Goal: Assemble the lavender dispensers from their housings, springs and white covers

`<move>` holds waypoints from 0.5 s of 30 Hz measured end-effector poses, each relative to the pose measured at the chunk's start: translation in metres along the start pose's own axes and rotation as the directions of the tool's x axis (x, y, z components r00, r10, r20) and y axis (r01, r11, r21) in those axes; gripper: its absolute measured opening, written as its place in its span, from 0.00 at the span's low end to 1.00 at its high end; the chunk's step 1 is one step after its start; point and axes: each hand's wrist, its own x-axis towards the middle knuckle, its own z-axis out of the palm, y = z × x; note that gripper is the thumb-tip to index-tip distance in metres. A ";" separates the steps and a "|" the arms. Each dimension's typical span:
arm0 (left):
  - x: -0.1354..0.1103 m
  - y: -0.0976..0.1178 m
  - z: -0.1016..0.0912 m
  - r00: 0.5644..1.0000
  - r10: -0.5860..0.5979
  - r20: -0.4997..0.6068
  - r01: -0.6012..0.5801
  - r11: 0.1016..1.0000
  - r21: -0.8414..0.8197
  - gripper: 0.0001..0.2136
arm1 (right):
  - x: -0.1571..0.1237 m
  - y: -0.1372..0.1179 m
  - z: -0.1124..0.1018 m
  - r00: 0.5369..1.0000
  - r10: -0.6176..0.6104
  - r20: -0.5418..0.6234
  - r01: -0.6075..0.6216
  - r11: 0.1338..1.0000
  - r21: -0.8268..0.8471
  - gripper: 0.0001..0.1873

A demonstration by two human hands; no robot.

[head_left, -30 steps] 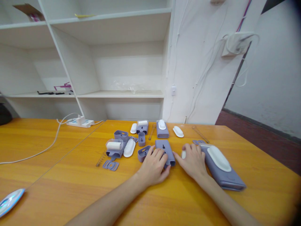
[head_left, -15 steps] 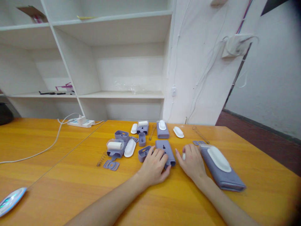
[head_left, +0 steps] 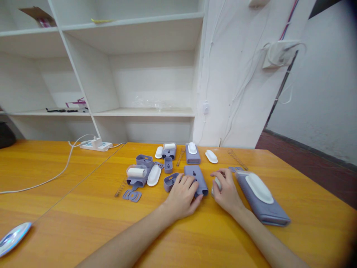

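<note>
My left hand (head_left: 182,195) lies on a flat purple housing part (head_left: 196,178) on the orange table (head_left: 83,208), fingers curled over its near edge. My right hand (head_left: 227,190) is just to the right, its fingers closed round a small white oval piece (head_left: 216,183). Right of that hand lies a large purple case with a white oval pad (head_left: 260,195). Beside my left hand sits a small purple cup-shaped part (head_left: 170,181).
Several purple housings, white oval caps, springs and flat purple gaskets (head_left: 131,195) are scattered behind my hands. A white power strip (head_left: 96,145) with a cable lies at the back left. White shelves (head_left: 131,74) stand behind. A shiny oval object (head_left: 12,238) rests near left.
My right hand has curled its fingers around the small white piece and drawn it slightly towards the purple housing. My left hand has stayed in place.
</note>
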 end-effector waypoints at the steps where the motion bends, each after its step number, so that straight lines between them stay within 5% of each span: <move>1: 0.000 0.000 -0.001 1.000 0.002 0.007 -0.002 1.000 -0.015 0.12 | 0.000 0.001 0.000 1.000 -0.011 -0.021 0.011 1.000 0.028 0.12; 10: 0.001 -0.002 -0.002 0.999 0.033 -0.007 -0.033 0.996 -0.085 0.18 | -0.001 0.013 0.009 0.998 0.067 -0.009 -0.067 0.997 0.040 0.17; 15: -0.003 -0.005 0.008 0.995 0.000 -0.100 -0.005 0.999 -0.043 0.22 | 0.001 0.018 0.001 0.995 0.099 0.017 -0.094 0.977 -0.190 0.13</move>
